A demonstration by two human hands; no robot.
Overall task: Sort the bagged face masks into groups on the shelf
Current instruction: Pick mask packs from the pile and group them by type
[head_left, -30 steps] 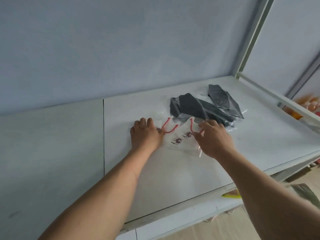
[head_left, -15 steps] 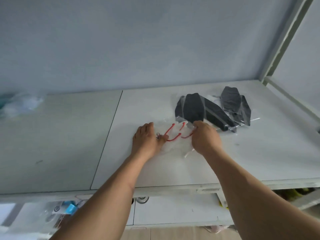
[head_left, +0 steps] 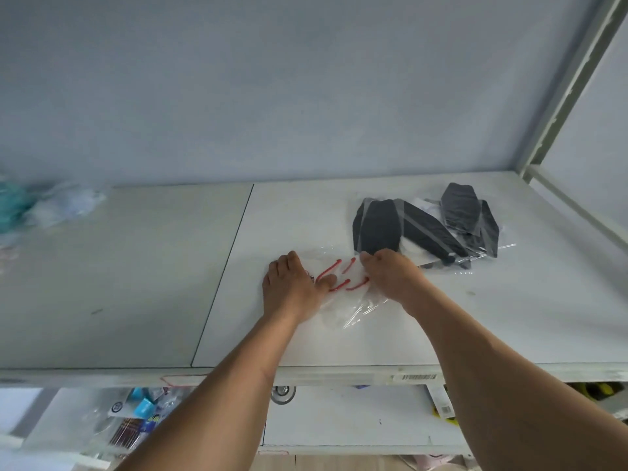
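Both hands [head_left: 339,283] stayed pressing crinkly clear bag [head_left: 343,300] beside dark masks [head_left: 424,226].

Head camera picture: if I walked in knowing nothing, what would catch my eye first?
Probably the two bare hands at the middle of the white shelf: the left hand rests flat and the right hand lies curled on clear bags of white masks with bright red ear loops. Just behind them, to the right, lies an overlapping pile of bagged black masks. At the far left edge sits a blurred heap of teal and pale bags.
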